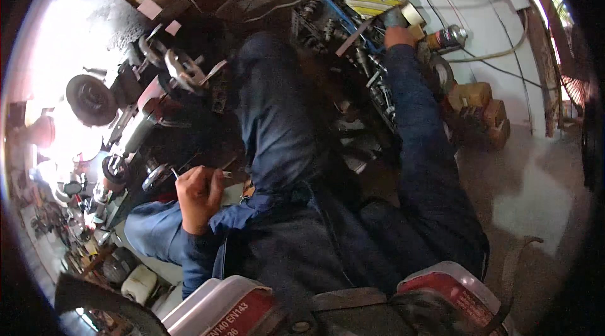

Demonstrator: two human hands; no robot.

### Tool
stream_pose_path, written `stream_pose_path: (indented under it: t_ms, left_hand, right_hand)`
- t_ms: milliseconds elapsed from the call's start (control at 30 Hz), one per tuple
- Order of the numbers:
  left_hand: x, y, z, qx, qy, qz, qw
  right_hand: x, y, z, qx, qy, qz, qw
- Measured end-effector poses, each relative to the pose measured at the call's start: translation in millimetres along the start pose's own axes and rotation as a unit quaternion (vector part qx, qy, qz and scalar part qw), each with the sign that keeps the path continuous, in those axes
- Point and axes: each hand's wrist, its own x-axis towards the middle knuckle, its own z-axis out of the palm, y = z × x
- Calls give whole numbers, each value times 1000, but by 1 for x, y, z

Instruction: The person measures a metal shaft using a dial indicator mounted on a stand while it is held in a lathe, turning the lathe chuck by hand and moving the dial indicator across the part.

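Silvery metal pokes out on both sides of the left hand (199, 196), whose fingers I see curled tightly round a slim rod (227, 174) in the lower left of my view. Its long axis lies nearly crosswise, left to right; one end points toward the angle grinder (135, 129) side, the other toward the bent trouser leg (271, 109). From my end, print reads clearly only on the red-and-white respirator filters (249, 312) along the bottom edge; the spray can (446, 38) has a label too small for me to make out. The right hand (399, 37) reaches to a grey object (395, 19) beside the metal parts (380, 89); I can't tell whether its hidden fingers grip anything.
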Motion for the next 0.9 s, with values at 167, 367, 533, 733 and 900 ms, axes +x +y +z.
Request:
stream_pose_path:
  t_ms: [167,367,533,733,900]
  left_hand:
    - [9,-22,-44,3,-147,-12,989]
    - [1,-34,-41,-268,51,-73,959]
    - [7,-44,-22,-253,83,7,964]
    - [-5,-50,-40,-277,335,173,884]
    - [-13,-65,-126,-217,524,95,818]
  right_hand:
    - [-22,-6,-37,17,-105,36,994]
    - [-96,-67,-148,273,162,56,947]
    - [-290,-235,-220,586,116,-249,762]
    - [-320,-314,-255,501,21,-525,688]
    - [-224,-303,-292,526,294,-298,741]
